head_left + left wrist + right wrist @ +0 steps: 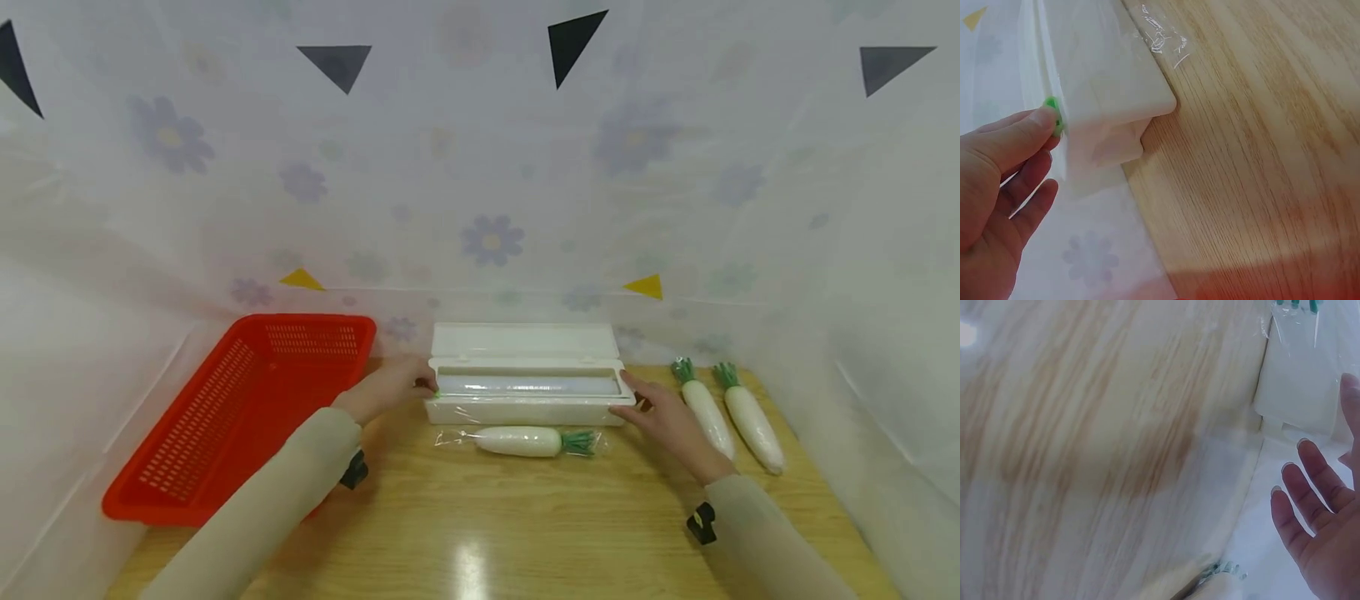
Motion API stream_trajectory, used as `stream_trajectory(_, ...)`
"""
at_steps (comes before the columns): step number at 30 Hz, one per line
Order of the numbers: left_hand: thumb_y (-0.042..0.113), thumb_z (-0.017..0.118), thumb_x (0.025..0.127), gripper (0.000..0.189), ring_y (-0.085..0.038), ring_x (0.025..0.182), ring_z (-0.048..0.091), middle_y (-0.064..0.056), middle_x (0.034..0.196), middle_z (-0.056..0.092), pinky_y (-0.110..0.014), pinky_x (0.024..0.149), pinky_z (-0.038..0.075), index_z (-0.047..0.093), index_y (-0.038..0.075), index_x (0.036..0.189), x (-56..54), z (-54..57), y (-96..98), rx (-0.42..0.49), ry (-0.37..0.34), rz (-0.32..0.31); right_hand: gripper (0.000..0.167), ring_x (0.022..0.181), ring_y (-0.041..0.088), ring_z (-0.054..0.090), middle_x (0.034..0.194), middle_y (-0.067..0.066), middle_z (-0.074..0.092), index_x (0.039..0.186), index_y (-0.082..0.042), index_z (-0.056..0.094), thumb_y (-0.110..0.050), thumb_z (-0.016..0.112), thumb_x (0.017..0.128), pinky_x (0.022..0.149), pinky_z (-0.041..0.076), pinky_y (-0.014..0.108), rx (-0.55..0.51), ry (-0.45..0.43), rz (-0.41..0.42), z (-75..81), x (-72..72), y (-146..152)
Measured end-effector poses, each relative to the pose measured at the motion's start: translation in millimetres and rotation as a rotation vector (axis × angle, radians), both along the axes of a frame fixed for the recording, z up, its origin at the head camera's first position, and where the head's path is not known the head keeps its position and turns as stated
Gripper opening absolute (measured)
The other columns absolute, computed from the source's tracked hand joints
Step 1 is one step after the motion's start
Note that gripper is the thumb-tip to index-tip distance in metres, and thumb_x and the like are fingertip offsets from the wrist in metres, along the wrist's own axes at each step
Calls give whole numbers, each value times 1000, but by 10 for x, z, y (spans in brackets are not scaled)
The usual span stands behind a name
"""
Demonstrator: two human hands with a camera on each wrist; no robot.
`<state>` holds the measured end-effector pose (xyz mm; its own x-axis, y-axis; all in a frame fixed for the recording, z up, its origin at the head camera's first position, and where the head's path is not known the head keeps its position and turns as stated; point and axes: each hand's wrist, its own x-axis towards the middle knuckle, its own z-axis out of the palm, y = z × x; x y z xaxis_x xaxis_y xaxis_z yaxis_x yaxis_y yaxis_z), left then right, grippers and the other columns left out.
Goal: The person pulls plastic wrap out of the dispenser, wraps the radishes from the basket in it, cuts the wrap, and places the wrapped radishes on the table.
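Observation:
A white cling film dispenser (525,412) lies with its lid (525,340) raised at the back and a film roll (528,385) inside. At its left end my left hand (392,388) pinches a small green slider (1054,115) between thumb and forefinger. My right hand (663,417) touches the dispenser's right end, thumb at the front and a finger near the top edge. Its other fingers (1319,487) are extended and spread in the right wrist view. Right before the dispenser lies a white radish (517,442) with green stalks, in clear plastic.
A red plastic basket (127,492) with slotted walls stands at the left. Two more white radishes (707,417) (753,429) lie side by side at the right. A pale flowered curtain (487,183) surrounds the wooden table (510,525).

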<state>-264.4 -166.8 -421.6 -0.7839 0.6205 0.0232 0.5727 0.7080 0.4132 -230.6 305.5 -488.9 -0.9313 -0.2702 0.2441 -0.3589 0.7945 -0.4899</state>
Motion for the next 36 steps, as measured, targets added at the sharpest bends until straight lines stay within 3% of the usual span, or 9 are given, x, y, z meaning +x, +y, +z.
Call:
stream_trajectory(6, 9, 77, 94, 3, -16, 85, 60, 2, 93, 72, -37, 89, 56, 78, 10, 98, 9, -22, 0, -4, 5, 14, 78, 89, 20, 64, 102, 9, 67, 158, -4, 42, -36, 76, 96, 75, 54, 36, -87, -140, 5, 48, -47, 45)
stream_trajectory(10, 7, 75, 95, 4, -16, 84, 59, 3, 90, 69, -35, 87, 56, 77, 11, 97, 42, -28, 31, 1, -1, 30, 75, 101, 27, 65, 116, 15, 67, 163, -6, 32, -35, 67, 103, 85, 55, 46, -140, -260, 53, 113, -32, 141)
stream_trajectory(12, 6, 75, 95, 4, -17, 85, 60, 2, 91, 69, -35, 85, 56, 76, 9, 97, 73, -33, 50, -31, 45, 16, 73, 103, 29, 66, 118, 18, 68, 163, -4, 29, -34, 63, 106, 87, 55, 50, -135, -253, 63, 150, -8, 165)
stream_trajectory(15, 9, 78, 94, 9, -23, 92, 61, -4, 97, 69, -38, 88, 55, 76, 7, 102, 163, -24, 108, -81, 160, 22, 63, 91, 24, 66, 110, 15, 70, 158, 0, 39, -32, 60, 108, 77, 55, 44, -90, -125, 14, 194, 47, 148)
stream_trajectory(19, 15, 82, 91, 21, -28, 100, 61, -8, 105, 68, -41, 90, 55, 76, 8, 109, 337, -47, 244, -90, 330, 76, 33, 75, 13, 56, 95, 5, 68, 132, -2, 64, -22, 65, 105, 61, 47, 31, 1, 127, -13, 208, 146, 36)
stream_trajectory(23, 14, 81, 92, 18, -25, 98, 61, -5, 103, 67, -37, 87, 55, 75, 9, 108, 544, -160, 445, -14, 409, 44, 15, 73, 13, 59, 91, 2, 66, 109, -5, 72, -12, 75, 96, 58, 49, 30, 98, 425, 193, 145, 226, -174)
stream_trajectory(26, 14, 79, 94, 16, -24, 96, 62, -4, 103, 68, -36, 85, 55, 73, 9, 108, 677, -308, 630, 18, 439, -7, 22, 79, 19, 64, 93, 4, 67, 104, -6, 72, -11, 83, 86, 65, 55, 36, 186, 573, 332, 72, 290, -383)
stream_trajectory(31, 11, 74, 95, 21, -24, 99, 65, -7, 108, 66, -38, 86, 56, 67, 6, 114, 796, -538, 895, 2, 416, -32, 40, 96, 26, 65, 106, 7, 67, 115, -6, 72, -19, 90, 81, 83, 56, 45, 323, 548, 385, -18, 390, -718)
stream_trajectory(36, 16, 76, 94, 19, -21, 97, 63, -5, 104, 64, -35, 88, 55, 66, 7, 108, 811, -695, 1048, -60, 492, -15, 50, 106, 30, 65, 114, 11, 68, 124, -3, 70, -25, 89, 83, 93, 54, 47, 410, 501, 373, -88, 420, -916)
